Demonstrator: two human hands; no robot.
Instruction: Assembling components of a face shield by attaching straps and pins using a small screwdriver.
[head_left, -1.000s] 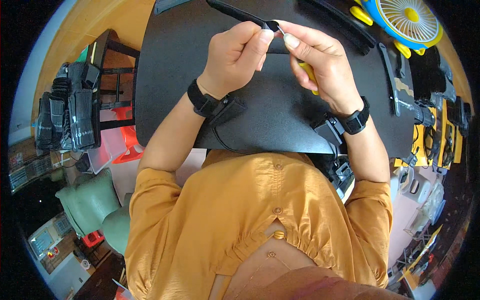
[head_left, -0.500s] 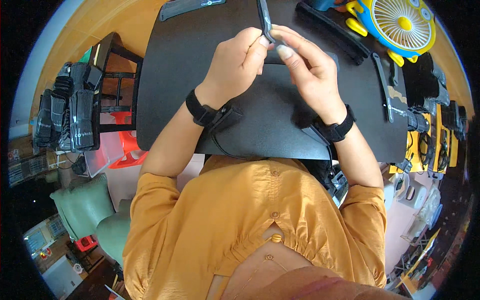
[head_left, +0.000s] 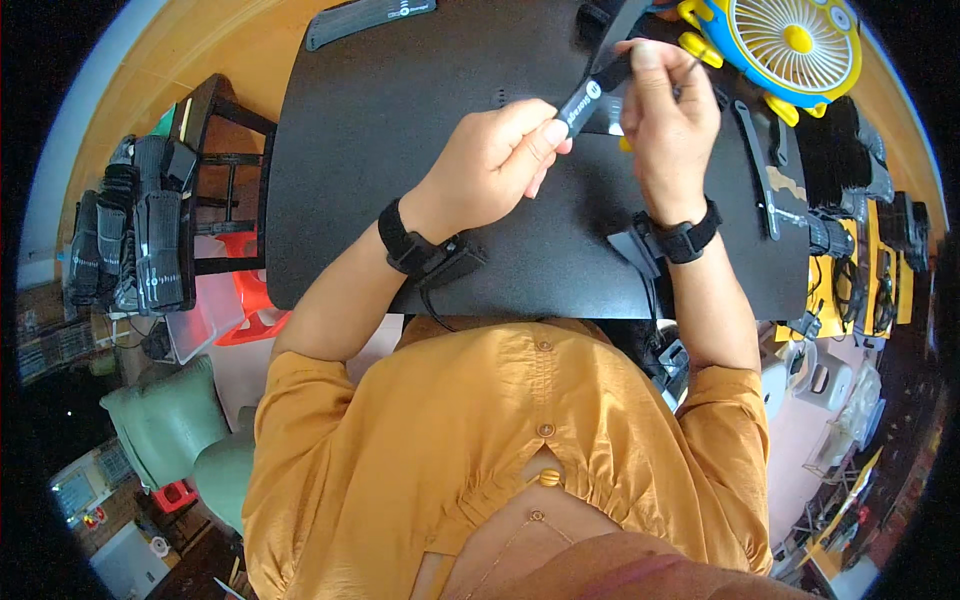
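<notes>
Swung from near upright in the view to a slant toward the upper right, the grey strap (head_left: 578, 108) now showed its printed face, and the right hand (head_left: 675, 115) had shifted up and away from the left hand (head_left: 490, 165). The strap was held above the dark surface (head_left: 400, 110), short of the yellow-and-blue fan (head_left: 797, 42). Its near end was pinched between the left thumb and curled fingers. The right hand's fingers were bent, thumb tip beside the strap's black stretch (head_left: 612, 74); whether they gripped it could not be told. A yellow piece (head_left: 626, 145) showed beside the right palm, too little of it to identify. The step in hand looked like turning or drawing out the strap; a next move seemed to call for a steady left pinch and a sure right-hand hold.
</notes>
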